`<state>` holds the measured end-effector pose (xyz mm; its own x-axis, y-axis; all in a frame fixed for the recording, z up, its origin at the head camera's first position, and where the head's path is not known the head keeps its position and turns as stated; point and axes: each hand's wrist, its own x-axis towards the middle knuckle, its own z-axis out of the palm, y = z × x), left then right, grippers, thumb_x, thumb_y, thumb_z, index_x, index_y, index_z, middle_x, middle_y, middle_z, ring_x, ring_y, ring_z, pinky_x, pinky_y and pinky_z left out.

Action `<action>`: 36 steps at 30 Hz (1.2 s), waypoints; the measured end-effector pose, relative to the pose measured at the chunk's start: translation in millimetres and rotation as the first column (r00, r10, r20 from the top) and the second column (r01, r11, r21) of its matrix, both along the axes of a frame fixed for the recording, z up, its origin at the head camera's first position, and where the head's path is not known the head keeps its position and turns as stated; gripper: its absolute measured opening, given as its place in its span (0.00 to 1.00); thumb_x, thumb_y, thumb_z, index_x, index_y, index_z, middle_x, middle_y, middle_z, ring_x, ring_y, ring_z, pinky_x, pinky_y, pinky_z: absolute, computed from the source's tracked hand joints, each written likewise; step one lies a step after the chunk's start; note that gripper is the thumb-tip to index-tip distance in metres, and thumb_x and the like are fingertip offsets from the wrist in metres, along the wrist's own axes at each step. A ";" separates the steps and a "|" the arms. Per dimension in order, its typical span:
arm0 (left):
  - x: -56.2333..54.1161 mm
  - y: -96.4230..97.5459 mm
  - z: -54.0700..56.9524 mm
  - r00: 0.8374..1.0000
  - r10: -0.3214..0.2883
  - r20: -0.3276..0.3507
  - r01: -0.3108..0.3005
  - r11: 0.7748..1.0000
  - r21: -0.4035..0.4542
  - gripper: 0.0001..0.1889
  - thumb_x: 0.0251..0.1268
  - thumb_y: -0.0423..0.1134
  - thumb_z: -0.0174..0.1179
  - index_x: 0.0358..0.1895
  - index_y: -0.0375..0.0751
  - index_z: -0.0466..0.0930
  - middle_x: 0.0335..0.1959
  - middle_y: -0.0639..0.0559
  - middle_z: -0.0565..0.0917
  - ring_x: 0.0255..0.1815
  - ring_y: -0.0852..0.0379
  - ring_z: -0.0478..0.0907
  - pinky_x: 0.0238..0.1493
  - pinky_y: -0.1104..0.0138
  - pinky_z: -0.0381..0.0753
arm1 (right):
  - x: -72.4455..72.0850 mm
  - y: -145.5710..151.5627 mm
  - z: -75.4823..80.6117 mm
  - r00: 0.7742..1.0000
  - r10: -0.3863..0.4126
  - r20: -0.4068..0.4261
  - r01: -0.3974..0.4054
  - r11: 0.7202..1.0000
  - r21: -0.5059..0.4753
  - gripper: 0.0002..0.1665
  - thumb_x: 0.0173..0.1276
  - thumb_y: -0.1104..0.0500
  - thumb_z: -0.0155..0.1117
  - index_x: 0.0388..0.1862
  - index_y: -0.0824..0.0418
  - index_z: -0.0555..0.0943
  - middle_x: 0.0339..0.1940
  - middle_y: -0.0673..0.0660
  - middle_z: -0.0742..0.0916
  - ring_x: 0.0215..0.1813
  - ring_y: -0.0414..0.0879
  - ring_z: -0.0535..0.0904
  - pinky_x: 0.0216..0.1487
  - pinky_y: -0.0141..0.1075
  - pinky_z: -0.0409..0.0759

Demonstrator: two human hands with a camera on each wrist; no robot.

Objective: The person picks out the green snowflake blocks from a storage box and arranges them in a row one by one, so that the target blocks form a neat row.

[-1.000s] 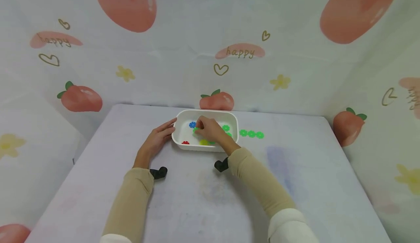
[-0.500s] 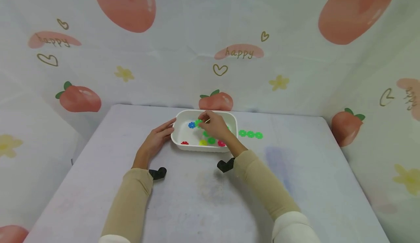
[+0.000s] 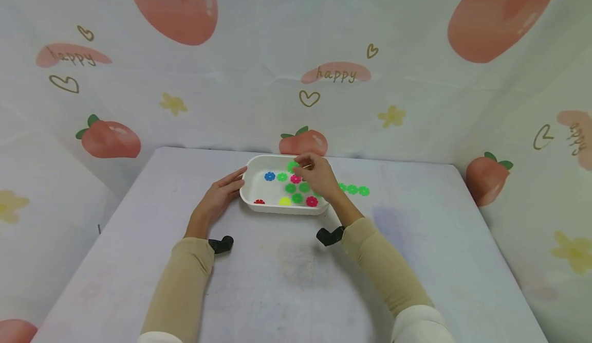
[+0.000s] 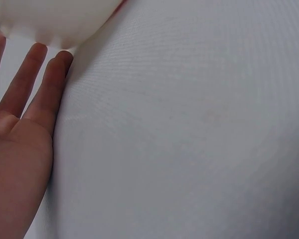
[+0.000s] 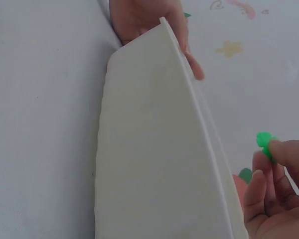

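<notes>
A white tray (image 3: 285, 210) on the table holds several flower-shaped plastic discs. Among them are a blue disc (image 3: 270, 176), a yellow disc (image 3: 284, 201), a pink disc (image 3: 312, 201) and several green ones. My right hand (image 3: 318, 177) is above the tray's right part, pinching a green flower disc (image 5: 265, 141) between thumb and fingers, as the right wrist view shows. My left hand (image 3: 219, 199) touches the tray's left end with straight fingers; the left wrist view shows the fingertips (image 4: 39, 50) against its outer wall.
Green discs (image 3: 352, 189) lie in a row on the table, right of the tray. The table (image 3: 277, 281) reaches back to a white printed cloth (image 3: 240, 65) that hangs behind and at the sides. A black wrist mount (image 3: 330, 236) sticks out below the right hand.
My right hand has risen from the tray's middle with a green disc and moved right, uncovering more discs. The left hand stays at the tray's end.
</notes>
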<state>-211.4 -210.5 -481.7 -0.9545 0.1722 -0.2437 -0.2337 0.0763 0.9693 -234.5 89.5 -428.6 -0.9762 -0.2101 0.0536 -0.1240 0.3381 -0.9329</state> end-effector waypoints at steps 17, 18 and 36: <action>0.9 0.3 -2.8 1.000 0.003 0.004 -0.003 1.000 0.010 0.27 0.79 0.45 0.55 0.78 0.57 0.66 0.80 0.53 0.65 0.71 0.65 0.71 0.70 0.75 0.73 | 6.3 43.1 -11.9 0.987 -0.159 0.018 0.160 0.974 -0.160 0.18 0.72 0.56 0.68 0.57 0.61 0.81 0.44 0.54 0.83 0.42 0.39 0.85 0.44 0.32 0.85; 1.1 0.2 -2.5 1.000 0.001 0.001 -0.001 1.000 0.007 0.27 0.79 0.45 0.55 0.78 0.57 0.66 0.81 0.53 0.65 0.70 0.66 0.71 0.68 0.76 0.74 | 6.5 46.2 -12.5 0.986 -0.165 0.015 0.166 0.972 -0.165 0.18 0.72 0.56 0.68 0.57 0.61 0.81 0.44 0.53 0.83 0.41 0.38 0.85 0.43 0.30 0.85; -0.6 -0.4 -0.6 1.000 -0.006 0.002 0.006 1.000 -0.005 0.28 0.78 0.47 0.56 0.78 0.57 0.66 0.80 0.53 0.65 0.71 0.65 0.71 0.67 0.77 0.75 | 12.8 105.4 -34.6 0.932 -0.346 0.108 0.360 0.920 -0.155 0.18 0.70 0.55 0.71 0.56 0.59 0.81 0.40 0.44 0.86 0.39 0.35 0.85 0.45 0.33 0.87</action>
<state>-211.9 -210.9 -482.3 -0.9529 0.1768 -0.2463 -0.2349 0.0826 0.9685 -221.8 194.9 -463.2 -0.9878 0.1546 -0.0199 0.0484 0.1832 -0.9819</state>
